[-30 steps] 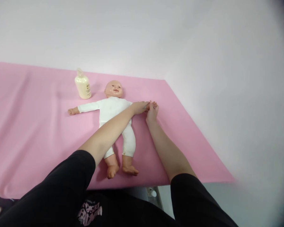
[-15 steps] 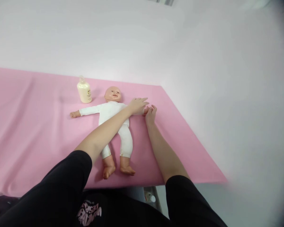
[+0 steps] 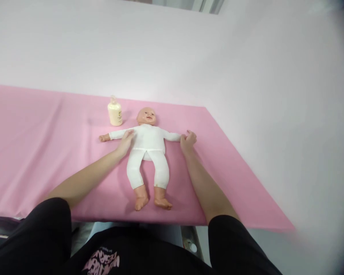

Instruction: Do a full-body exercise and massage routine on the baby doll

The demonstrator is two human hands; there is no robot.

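Observation:
A baby doll (image 3: 148,137) with a white cloth body lies face up, arms spread and bare feet toward me. My right hand (image 3: 188,142) is closed around the doll's hand on the right side, which is hidden in my fingers. On the other side, my left hand (image 3: 125,143) lies against the doll's upper arm and side near the armpit. Its fingers look stretched out, not wrapped round anything. Beyond the left-side arm stands a pump bottle (image 3: 115,114) of pale cream liquid, upright.
A pink sheet (image 3: 60,152) covers the table, with creases on the left. Its right edge slants down toward me. A white wall (image 3: 97,49) rises behind. Below the front edge, a small container with a white cap (image 3: 193,247) shows beside my body.
My left hand has moved from the doll's right-side arm across its chest to the left-side armpit. My right hand stays at the doll's hand. The camera view has shifted slightly.

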